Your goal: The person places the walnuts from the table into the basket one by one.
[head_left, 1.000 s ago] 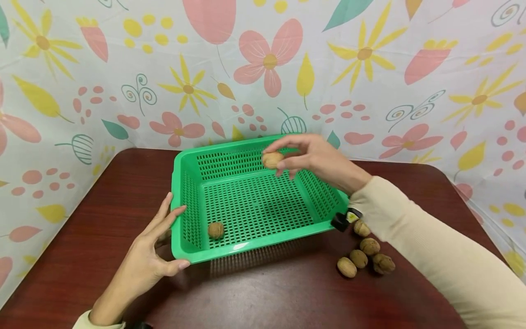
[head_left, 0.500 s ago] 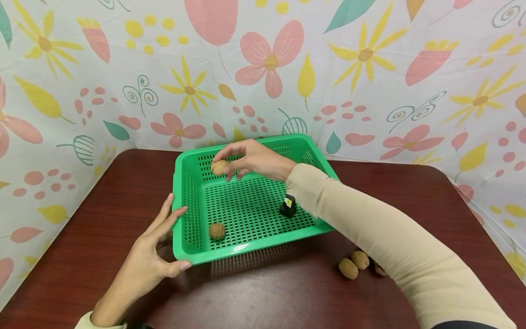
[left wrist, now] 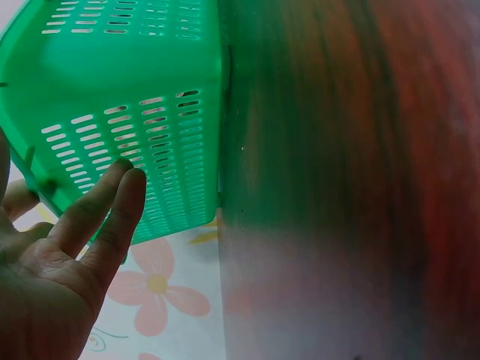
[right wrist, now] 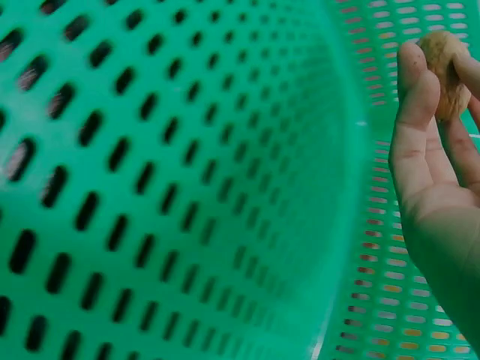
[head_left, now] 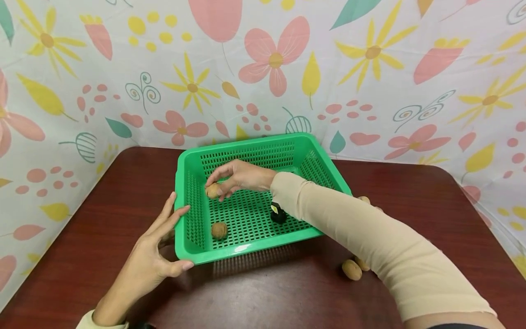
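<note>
A green plastic basket (head_left: pixel 267 238) with slotted walls stands on the table. My left hand (head_left: pixel 141 249) holds its left side, with one fingertip over the rim and the thumb at the front corner. In the left wrist view, two fingers (left wrist: pixel 112 217) of that hand lie along the slotted outer wall. Inside the basket, my right hand (head_left: pixel 244 176) pinches a light-brown walnut (head_left: pixel 213 190) between thumb and fingers, low near the left wall. The right wrist view shows the same walnut (right wrist: pixel 444 75) at the fingertips. Another, darker walnut (head_left: pixel 219 230) lies on the basket floor at the front left.
Several walnuts lie right of the basket, including a pale walnut (head_left: pixel 351 269); the right sleeve (head_left: pixel 349 219) partly hides the others. A dark red-brown wooden table (head_left: pixel 263 297) bears everything. Behind it hangs a flower-patterned cloth (head_left: pixel 275 109).
My right hand has carried its walnut leftward across the basket, then lower towards the left wall. The left hand stays at the basket's left side.
</note>
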A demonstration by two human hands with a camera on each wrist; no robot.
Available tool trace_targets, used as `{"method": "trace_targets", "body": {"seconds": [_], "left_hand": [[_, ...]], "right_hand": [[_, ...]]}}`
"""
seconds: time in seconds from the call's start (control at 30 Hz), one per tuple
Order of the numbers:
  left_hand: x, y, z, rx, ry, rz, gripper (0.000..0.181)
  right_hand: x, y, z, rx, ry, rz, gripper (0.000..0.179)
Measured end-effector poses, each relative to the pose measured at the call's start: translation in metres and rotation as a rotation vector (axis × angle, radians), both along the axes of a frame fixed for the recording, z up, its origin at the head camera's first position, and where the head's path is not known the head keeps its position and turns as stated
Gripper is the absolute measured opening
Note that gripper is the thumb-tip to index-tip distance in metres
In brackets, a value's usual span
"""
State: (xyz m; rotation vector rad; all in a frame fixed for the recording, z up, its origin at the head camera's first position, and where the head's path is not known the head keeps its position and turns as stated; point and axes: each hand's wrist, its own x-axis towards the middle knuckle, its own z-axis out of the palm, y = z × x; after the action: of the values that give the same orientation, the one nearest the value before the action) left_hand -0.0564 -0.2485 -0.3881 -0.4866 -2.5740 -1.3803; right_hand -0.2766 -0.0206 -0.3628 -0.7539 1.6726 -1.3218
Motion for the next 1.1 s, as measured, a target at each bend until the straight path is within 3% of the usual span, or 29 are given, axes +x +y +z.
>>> {"method": "trace_targets", "body": {"seconds": [0.37, 0.7, 0.93, 1.1], "left_hand": [[-0.004, 0.003, -0.001, -0.004, 0.002, -0.003, 0.107], [-0.003, 0.002, 0.000, 0.007, 0.006, -0.009, 0.108], [-0.001, 0.001, 0.000, -0.008, 0.002, 0.001, 0.109], [0.000, 0.000, 0.000, -0.004, -0.005, 0.007, 0.109]], "right_hand": [[0.004, 0.001, -0.019, 0.121, -0.034, 0.030, 0.033], [0.005, -0.001, -0.018, 0.134, 0.029, 0.074, 0.036], [0.003, 0.004, 0.000, 0.181, 0.135, 0.107, 0.044], [0.005, 0.016, 0.032, 0.182, 0.219, 0.094, 0.046]]}}
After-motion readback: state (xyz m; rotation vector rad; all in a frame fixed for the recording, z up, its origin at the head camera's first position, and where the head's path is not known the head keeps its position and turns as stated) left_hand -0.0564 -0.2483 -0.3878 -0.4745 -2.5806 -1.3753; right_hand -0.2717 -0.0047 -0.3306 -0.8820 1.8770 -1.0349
